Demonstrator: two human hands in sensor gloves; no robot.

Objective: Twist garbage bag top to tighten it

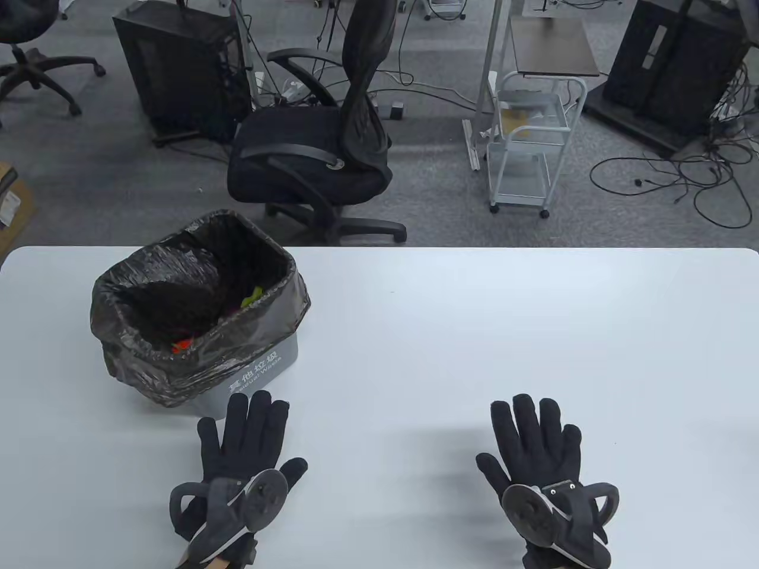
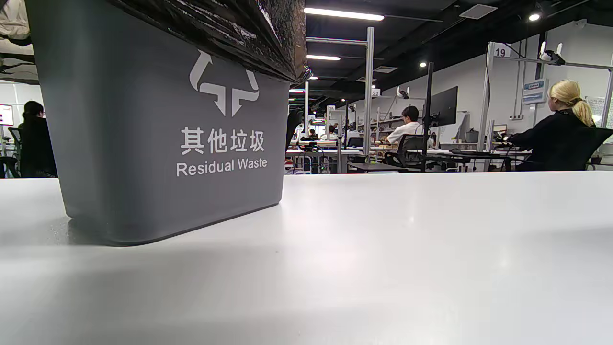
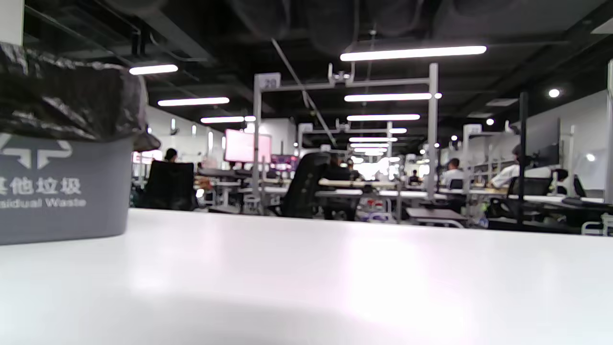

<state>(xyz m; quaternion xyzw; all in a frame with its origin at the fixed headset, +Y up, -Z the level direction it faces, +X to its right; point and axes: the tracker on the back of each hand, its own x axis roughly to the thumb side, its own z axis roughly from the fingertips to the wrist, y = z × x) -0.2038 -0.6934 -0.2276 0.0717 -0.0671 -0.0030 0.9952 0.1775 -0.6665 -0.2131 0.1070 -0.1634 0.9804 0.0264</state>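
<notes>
A grey waste bin [image 1: 261, 370] marked "Residual Waste" stands at the table's left. A black garbage bag [image 1: 195, 284] lines it, its top folded open over the rim, with some red and green scraps inside. The bin also shows in the left wrist view [image 2: 158, 143] and at the left edge of the right wrist view [image 3: 57, 191]. My left hand [image 1: 246, 441] lies flat on the table, fingers spread, just in front of the bin and holding nothing. My right hand [image 1: 536, 447] lies flat and empty far to the right.
The white table [image 1: 474, 332] stretches right of the bin. Beyond its far edge stand a black office chair [image 1: 320, 136] and a white cart [image 1: 528, 148] on the floor.
</notes>
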